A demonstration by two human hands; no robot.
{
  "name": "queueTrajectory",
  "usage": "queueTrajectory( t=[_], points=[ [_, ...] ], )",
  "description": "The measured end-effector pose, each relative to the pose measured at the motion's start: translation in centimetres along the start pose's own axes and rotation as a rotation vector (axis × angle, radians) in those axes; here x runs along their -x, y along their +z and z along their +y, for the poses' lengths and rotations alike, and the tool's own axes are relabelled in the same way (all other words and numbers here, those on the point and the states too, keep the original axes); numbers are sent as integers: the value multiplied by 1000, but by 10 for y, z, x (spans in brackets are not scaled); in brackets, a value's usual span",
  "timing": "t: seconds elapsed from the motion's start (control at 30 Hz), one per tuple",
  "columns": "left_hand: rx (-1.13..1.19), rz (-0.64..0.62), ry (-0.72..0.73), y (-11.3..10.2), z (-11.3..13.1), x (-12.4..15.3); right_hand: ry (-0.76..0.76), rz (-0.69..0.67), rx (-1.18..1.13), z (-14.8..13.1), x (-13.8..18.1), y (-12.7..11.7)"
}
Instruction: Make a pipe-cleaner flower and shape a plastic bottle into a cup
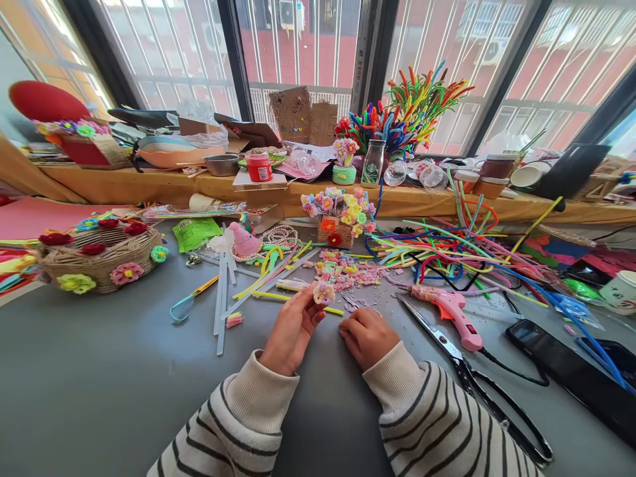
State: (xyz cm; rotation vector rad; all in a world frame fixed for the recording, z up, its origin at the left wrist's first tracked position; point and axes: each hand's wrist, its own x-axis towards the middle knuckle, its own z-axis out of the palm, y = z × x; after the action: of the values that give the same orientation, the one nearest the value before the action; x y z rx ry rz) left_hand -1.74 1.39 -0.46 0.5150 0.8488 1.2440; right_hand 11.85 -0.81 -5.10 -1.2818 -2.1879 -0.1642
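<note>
Flower (324,293): at the left hand's (293,331) fingertips, above the grey desk (124,384), near the trimmings (338,270).
Petal risk: I judge too hard a pinch could crush it; too loose, it could drop.
Scissors risk: the large scissors (444,341) lie beside the right sleeve (447,424); I think an outward sweep could knock them.
Left hand: palm inward, thumb and fingers pinching the flower.
Right hand (368,336): low, knuckles up, fingers curled; I cannot tell whether they grip anything.

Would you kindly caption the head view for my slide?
The left hand holds a small pale fuzzy flower; the right hand curls near a pink plastic glue gun.
</note>
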Motion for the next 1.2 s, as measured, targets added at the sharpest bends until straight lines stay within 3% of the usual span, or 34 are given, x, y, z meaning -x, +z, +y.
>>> queueTrajectory(
  t=[0.2, 0.3, 0.47, 0.63, 1.03, 1.2],
  points=[
    [33, 16, 15, 3, 0, 1, 58, 146, -121, -3, 2, -7],
    [49, -7, 31, 4, -1, 1, 245, 164, -354, -5, 4, -11],
    [-7, -25, 23, 3, -2, 0, 689, 214, -962, -6, 5, -11],
    [-75, -58, 21, 0, -3, 0, 762, 291, -1224, -6, 3, -11],
    [-506, -304, -103, 7, -3, 10, 631, 441, -1080, -11, 4, -16],
    [-630, -311, -135, 7, -2, 10, 563, 438, -892, -12, 6, -15]
  ],
)
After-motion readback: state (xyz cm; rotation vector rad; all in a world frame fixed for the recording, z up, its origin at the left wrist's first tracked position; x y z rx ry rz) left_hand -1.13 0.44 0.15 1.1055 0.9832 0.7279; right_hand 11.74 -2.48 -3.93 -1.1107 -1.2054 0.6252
